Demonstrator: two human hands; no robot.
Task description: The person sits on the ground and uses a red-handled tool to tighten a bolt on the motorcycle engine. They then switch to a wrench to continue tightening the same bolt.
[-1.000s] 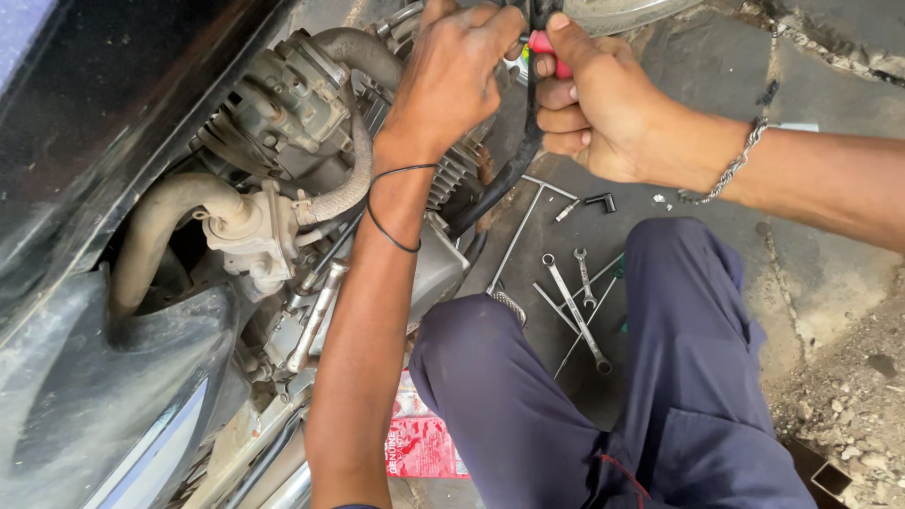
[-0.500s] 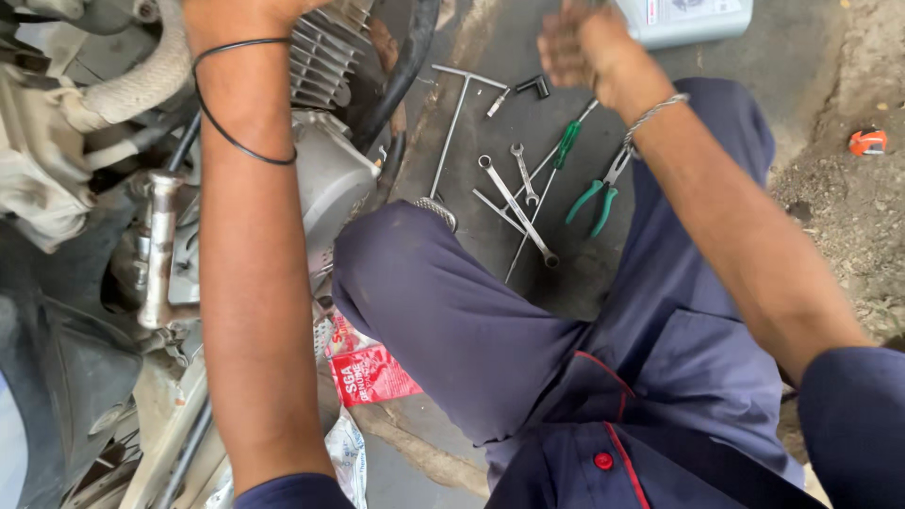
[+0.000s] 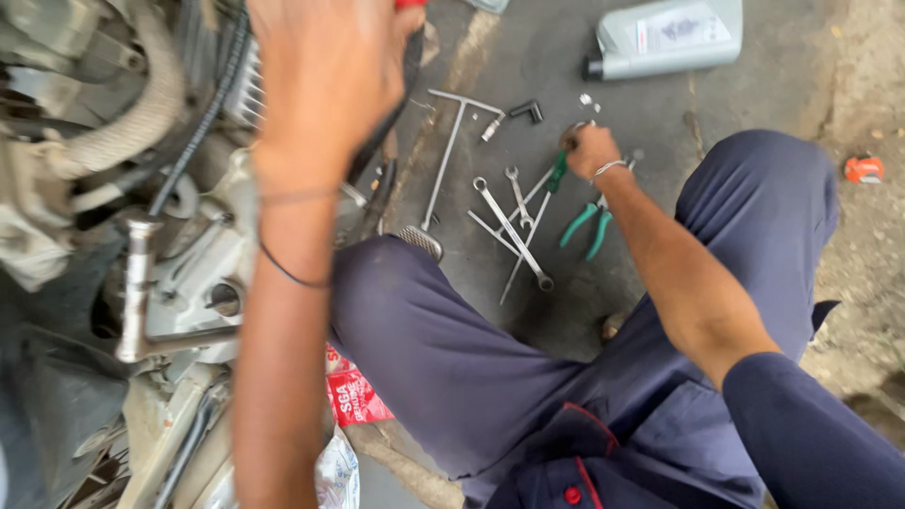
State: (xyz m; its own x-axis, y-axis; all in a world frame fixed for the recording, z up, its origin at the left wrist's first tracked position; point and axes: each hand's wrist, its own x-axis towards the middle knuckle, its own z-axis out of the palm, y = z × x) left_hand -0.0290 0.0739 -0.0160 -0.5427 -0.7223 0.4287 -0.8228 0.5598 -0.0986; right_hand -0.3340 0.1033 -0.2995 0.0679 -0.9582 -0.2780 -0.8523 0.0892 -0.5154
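Left hand (image 3: 325, 80) is up at 11 o'clock in the frame, back of the hand toward the camera, pressed in against the motorcycle engine (image 3: 123, 179). There's a sliver of something red (image 3: 410, 4) poking out above it at the very top edge, so it looks like it's gripping a tool handle, but the fingers are hidden behind the hand and I honestly can't tell what the grip is like. A thin black band (image 3: 292, 275) sits round that forearm.

Right hand (image 3: 592, 151) is out at about 1 o'clock, down on the concrete floor (image 3: 679, 104), fingers curled around the green handle of a screwdriver (image 3: 558, 172), whose shaft runs down toward 7 o'clock across the tool pile. A silver bracelet (image 3: 610, 168) is on that wrist.

Around it: green-handled pliers (image 3: 586, 229) just beside the hand at its 6 o'clock, a few combination wrenches (image 3: 514, 231) fanned out at its 8 o'clock, a long T-handle socket wrench (image 3: 451, 155) further left, and a small black L-shaped bit (image 3: 526, 112) near the T-handle's top.

Grey oil bottle (image 3: 669, 36) lies on its side at 12 o'clock. A small orange thing (image 3: 863, 169) sits way out at 3 o'clock. Navy trousers (image 3: 452, 358) fill the middle, with a red packet (image 3: 353, 391) under the knee.
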